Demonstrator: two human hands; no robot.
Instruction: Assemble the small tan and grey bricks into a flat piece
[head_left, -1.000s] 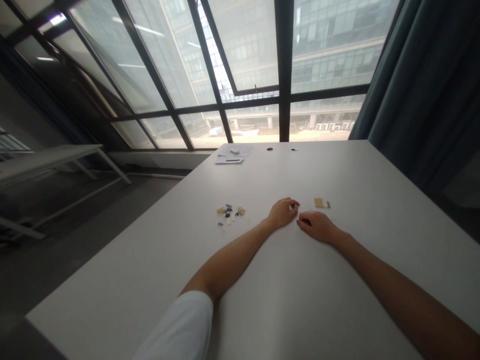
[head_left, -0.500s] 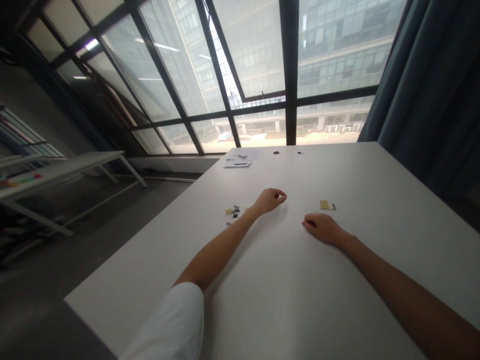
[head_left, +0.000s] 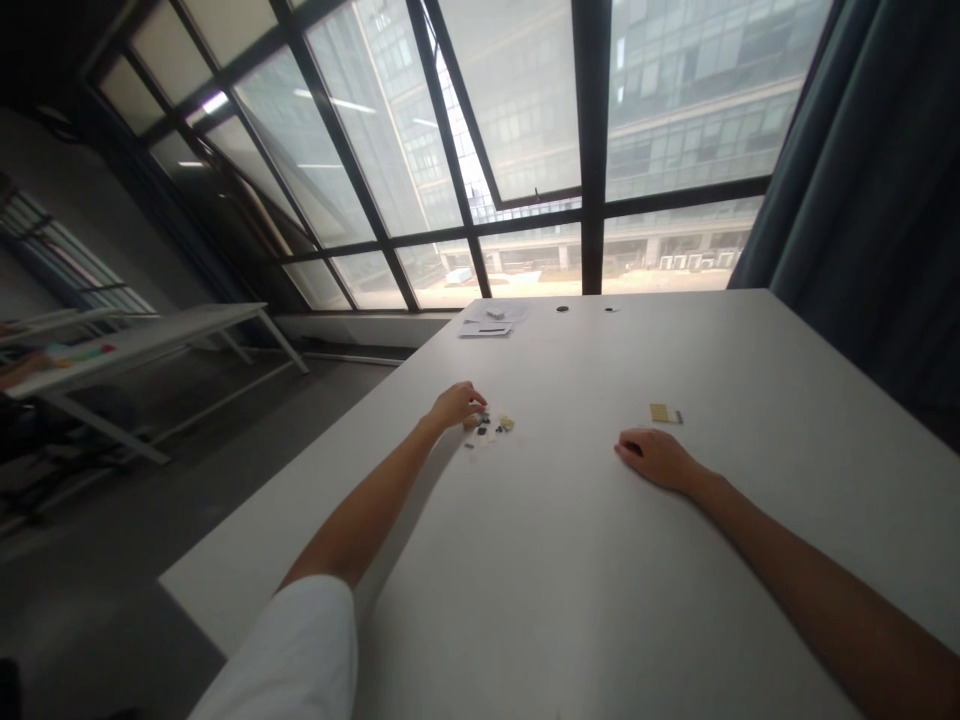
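Observation:
At the left of the white table, my left hand is over the far edge of a loose heap of small pieces. Its fingers are bent but apart, with nothing visible between them. The pieces are dark, grey and cream, too small to name, and the hand covers some of them. My right hand rests on the tabletop, its fingers curled into a loose fist in which I see nothing. Just beyond it lies a small flat yellowish panel with a pale and grey strip at its right end.
White sheets of paper with a dark strip lie at the far left of the table. Small dark round items sit near its far edge. Another table stands to the left, windows ahead, a blue curtain at right.
My left hand has moved left, from the middle of the table to the loose pieces. My right hand keeps its place near the yellowish panel. The whole view has shifted slightly.

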